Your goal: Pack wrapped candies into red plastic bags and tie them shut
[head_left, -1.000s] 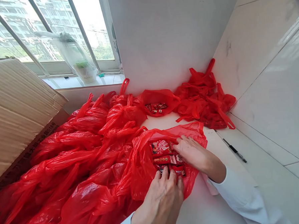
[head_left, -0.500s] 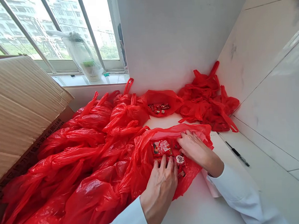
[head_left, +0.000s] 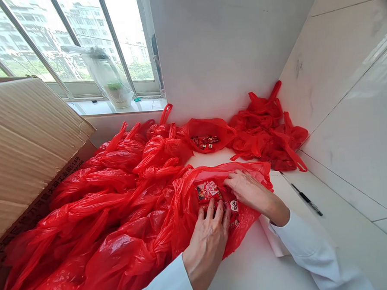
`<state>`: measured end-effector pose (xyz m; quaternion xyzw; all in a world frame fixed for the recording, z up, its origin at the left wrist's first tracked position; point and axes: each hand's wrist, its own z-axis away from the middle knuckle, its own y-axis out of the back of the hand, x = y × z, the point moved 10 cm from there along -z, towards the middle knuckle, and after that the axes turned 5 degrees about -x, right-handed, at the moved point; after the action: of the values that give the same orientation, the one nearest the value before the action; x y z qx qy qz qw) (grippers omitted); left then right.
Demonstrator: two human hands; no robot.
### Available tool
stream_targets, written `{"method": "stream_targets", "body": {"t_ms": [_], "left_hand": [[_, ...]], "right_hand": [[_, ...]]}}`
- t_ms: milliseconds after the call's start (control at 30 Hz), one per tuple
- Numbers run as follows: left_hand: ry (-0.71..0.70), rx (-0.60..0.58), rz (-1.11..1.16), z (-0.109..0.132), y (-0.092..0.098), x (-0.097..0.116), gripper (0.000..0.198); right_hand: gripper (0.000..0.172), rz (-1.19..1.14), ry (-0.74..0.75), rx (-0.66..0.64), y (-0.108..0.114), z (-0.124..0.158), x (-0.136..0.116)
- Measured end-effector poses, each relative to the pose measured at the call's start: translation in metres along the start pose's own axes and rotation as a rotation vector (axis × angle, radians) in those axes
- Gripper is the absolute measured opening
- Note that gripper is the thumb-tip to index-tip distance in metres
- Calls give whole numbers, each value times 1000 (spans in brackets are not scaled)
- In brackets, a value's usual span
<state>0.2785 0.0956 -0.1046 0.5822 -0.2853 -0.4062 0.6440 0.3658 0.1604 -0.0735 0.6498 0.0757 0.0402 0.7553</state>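
An open red plastic bag (head_left: 190, 201) lies in front of me with several red candy packets (head_left: 208, 190) inside. My left hand (head_left: 208, 235) rests flat over the packets at the bag's near side, fingers stretched out. My right hand (head_left: 247, 189) lies inside the bag's mouth on the right, fingers extended over the packets and the bag's upper edge. Neither hand visibly grips anything.
A heap of tied red bags (head_left: 96, 210) fills the left. A cardboard box (head_left: 24, 141) stands at far left. Another open bag with packets (head_left: 207, 135) and a pile of empty red bags (head_left: 267, 132) sit by the wall. A black pen (head_left: 305, 197) lies right.
My left hand has slid forward onto the packets. My right hand has shifted slightly up toward the bag's upper edge. The packets are more covered than a second ago.
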Motion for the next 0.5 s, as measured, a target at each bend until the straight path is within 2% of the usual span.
{"method": "stream_targets", "body": {"t_ms": [167,367,500], "left_hand": [[-3,134,6,4,-1,0,52],[-2,136,-32,4,-7,2,52],[-6,118,-69,4,-7,4,52]], "right_hand": [[40,-104,71,-20,-1,-2,7],[30,-145,88,-40,10,1,9],[26,-104,74,-53,6,3,5]]}}
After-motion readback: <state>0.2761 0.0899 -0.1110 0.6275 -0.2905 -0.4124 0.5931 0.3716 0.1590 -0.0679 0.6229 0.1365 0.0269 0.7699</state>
